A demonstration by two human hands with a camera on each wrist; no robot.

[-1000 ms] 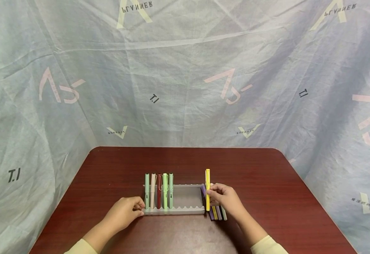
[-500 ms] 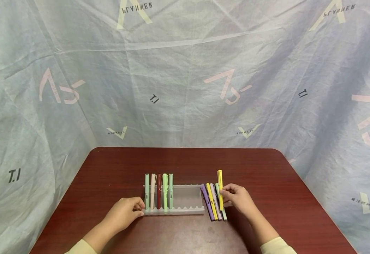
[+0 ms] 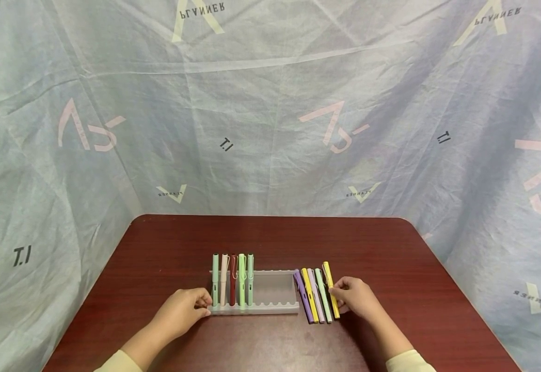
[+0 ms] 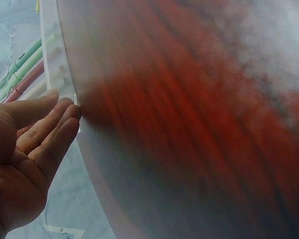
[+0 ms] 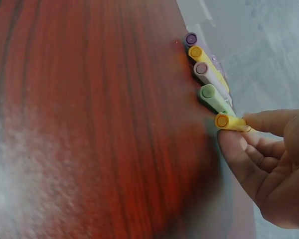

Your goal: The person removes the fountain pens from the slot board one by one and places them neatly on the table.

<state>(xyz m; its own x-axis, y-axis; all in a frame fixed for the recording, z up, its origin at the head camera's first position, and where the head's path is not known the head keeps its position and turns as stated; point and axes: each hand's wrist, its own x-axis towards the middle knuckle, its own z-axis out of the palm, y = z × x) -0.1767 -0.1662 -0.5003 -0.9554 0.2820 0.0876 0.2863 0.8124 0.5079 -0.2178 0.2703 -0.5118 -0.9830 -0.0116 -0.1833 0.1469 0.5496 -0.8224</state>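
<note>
My right hand [image 3: 356, 297] pinches a yellow pen [image 3: 330, 287] between thumb and fingers, at the right end of a row of pens. The yellow pen's end [image 5: 222, 121] faces the camera in the right wrist view, beside a light green pen [image 5: 215, 98]. My left hand [image 3: 184, 307] holds the front left corner of a clear pen rack [image 3: 275, 308]; its fingers meet the rack's end in the left wrist view. In the rack's left part stand a pale green pen [image 3: 215, 279], a pink pen [image 3: 224, 281], a dark red pen [image 3: 233, 284] and two more green pens.
Right of the rack lie a purple pen [image 3: 304, 297], another yellow pen [image 3: 309, 297], a lilac pen [image 3: 316, 297] and the light green pen, side by side. The rack's right slots are bare. A grey printed cloth [image 3: 270, 129] hangs around the dark red table [image 3: 168, 248].
My right hand has carried the yellow pen rightward from beside the rack and lowered it past the light green pen. My left hand and the rack have stayed in place.
</note>
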